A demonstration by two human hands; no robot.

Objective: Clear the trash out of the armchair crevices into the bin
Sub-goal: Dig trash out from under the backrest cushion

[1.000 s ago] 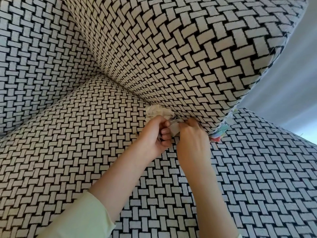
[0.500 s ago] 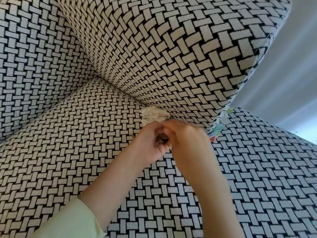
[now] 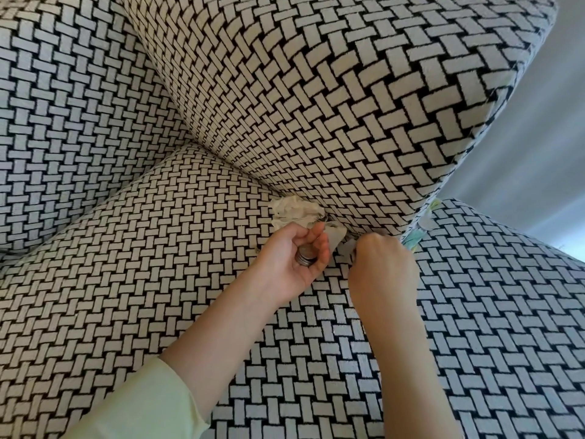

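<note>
Right hand (image 3: 384, 267) away; coins (image 3: 304, 260) in left hand (image 3: 283, 275)

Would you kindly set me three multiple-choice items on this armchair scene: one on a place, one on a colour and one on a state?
1. Where is the crumpled tissue?
A. in the crevice, just above the left hand
B. in the right hand
C. on the floor

2. What colour is the sleeve?
A. red
B. black
C. pale green

3. What is the left hand doing?
A. lying flat on the seat
B. gripping a small stack of metal discs
C. hanging out of view

Answers:
1 A: the tissue sits wedged in the crevice.
2 C: the sleeve on the left arm is pale green.
3 B: the fingers curl round the discs.
</note>
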